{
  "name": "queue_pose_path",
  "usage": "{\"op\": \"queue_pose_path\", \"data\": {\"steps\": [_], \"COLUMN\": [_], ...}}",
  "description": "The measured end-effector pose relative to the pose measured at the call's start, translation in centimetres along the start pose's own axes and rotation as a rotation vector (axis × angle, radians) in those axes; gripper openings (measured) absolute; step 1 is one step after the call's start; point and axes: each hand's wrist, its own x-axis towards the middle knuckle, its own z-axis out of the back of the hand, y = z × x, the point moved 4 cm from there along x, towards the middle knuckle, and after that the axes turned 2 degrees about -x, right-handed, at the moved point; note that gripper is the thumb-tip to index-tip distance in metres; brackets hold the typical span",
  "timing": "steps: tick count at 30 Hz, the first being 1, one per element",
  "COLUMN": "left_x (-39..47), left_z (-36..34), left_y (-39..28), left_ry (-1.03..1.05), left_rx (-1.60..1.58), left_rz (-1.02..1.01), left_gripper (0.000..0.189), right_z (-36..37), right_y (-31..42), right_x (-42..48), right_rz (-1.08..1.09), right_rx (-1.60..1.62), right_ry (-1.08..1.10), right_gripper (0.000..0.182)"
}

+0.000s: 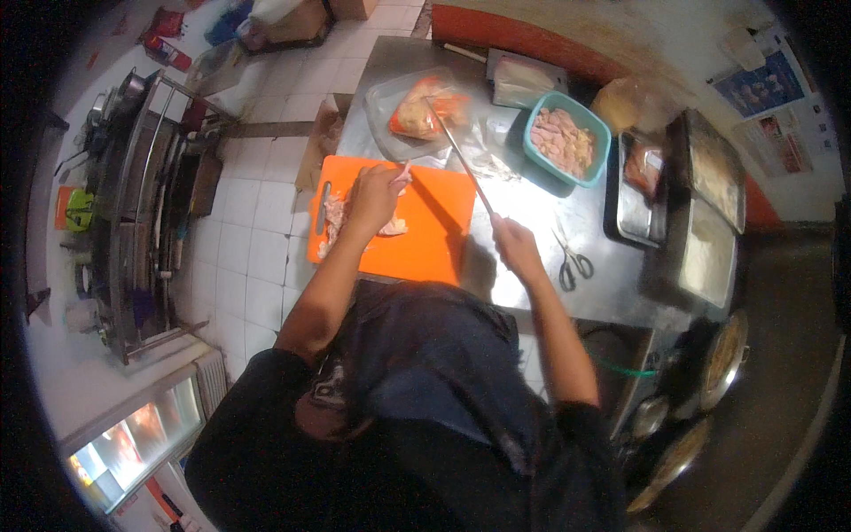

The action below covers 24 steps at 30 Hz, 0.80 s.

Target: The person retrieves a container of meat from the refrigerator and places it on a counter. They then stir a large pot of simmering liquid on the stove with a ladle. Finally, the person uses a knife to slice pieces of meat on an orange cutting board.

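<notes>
An orange cutting board [425,233] lies on the stainless steel table before me. My left hand [375,199] is over its left half, with a small piece of raw meat [401,178] pinched at the fingertips. More raw meat pieces [393,227] lie on the board beside and under that hand. My right hand [515,245] grips a long, thin-bladed knife [465,166] by its handle, right of the board. The blade points away from me, its tip above or in front of a plastic bag of pale and orange food [422,113] in a clear tray [380,126].
Right of the knife stands a turquoise basin [530,143] of cut raw meat. Scissors [572,263] lie near my right forearm. Metal trays [621,229] stand at the table's right, and a stack of plastic bags [522,83] lies at the back. A metal rack [143,199] stands left.
</notes>
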Motion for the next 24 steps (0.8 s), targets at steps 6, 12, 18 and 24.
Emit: {"op": "queue_pose_path", "data": {"steps": [6, 12, 18, 24], "left_x": [-1.6, -4.7, -4.4, 1.5], "left_z": [-5.7, -8.3, -7.8, -5.4], "left_y": [-2.3, -0.7, -0.3, -7.5], "left_ry": [0.338, 0.129, 0.109, 0.136], "left_rx": [-0.662, -0.058, -0.018, -0.274], "left_rz": [0.327, -0.102, -0.165, -0.249], "left_gripper": [0.030, 0.020, 0.018, 0.020], "right_z": [0.2, 0.1, -1.1, 2.4], "right_y": [-3.3, -8.7, -10.5, -9.6], "right_x": [-0.6, -3.7, -6.3, -7.2], "right_rz": [-0.103, -0.218, -0.231, -0.224], "right_rx": [0.207, 0.062, 0.002, 0.367], "right_ry": [0.015, 0.024, 0.037, -0.123], "right_gripper": [0.054, 0.059, 0.058, 0.046]}}
